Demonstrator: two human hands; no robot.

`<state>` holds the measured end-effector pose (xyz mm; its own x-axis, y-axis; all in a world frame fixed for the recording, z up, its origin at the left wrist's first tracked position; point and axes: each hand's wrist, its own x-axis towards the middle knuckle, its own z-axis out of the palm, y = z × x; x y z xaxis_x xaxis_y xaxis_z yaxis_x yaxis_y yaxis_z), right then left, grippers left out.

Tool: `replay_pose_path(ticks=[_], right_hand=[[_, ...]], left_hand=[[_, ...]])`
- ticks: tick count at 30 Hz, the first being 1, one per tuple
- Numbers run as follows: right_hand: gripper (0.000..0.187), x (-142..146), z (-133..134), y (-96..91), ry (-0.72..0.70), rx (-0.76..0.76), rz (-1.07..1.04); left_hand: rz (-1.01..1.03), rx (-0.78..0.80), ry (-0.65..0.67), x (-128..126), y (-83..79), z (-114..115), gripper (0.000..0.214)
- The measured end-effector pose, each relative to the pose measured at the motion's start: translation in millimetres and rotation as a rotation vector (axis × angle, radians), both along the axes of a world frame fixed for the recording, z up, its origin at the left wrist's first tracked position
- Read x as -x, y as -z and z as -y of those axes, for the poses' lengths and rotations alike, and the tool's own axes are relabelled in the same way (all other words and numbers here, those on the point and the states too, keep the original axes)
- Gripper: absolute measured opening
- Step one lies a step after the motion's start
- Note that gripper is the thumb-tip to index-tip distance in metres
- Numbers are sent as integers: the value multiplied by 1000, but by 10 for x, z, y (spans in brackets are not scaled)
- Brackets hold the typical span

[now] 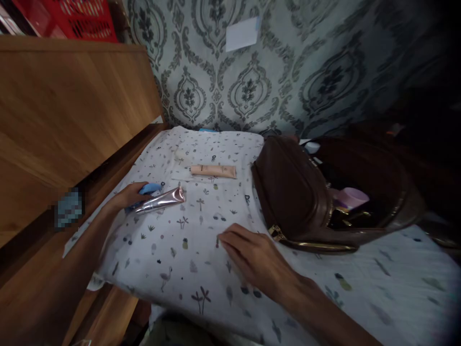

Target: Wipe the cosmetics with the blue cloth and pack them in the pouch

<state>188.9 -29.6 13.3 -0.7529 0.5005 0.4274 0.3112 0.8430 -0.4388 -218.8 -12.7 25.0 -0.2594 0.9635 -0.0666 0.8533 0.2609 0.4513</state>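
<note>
Metallic pink tube [162, 200], brown bag [288, 185]

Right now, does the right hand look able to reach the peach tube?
Probably yes: the right hand shows no object in it, and only patterned cloth lies between it and the peach tube. The brown bag stands off to the side.

Partly covered by the left fingers [137, 191]: blue object [151, 188], unidentifiable. Left of them: pixelated patch [68, 209]. Farther beyond: red basket [88, 19], cut off by the top edge. Ahead of the right fingers [234, 240]: peach tube [215, 171], print too small to read. Right of them: brown bag [288, 185], contents partly lost in shadow.
</note>
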Motion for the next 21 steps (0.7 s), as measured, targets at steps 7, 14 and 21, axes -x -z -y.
replay_pose_path(ticks=[7, 14, 21], right_hand=[[21, 605, 2, 111, -174, 139, 52], [20, 578, -19, 364, -14, 553, -217], [45, 515, -189, 374, 64, 1057, -487]], left_hand=[[-303, 72, 145, -115, 21, -160, 37], [-259, -297, -12, -482, -293, -298, 37], [937, -383, -91, -1470, -217, -177, 48]])
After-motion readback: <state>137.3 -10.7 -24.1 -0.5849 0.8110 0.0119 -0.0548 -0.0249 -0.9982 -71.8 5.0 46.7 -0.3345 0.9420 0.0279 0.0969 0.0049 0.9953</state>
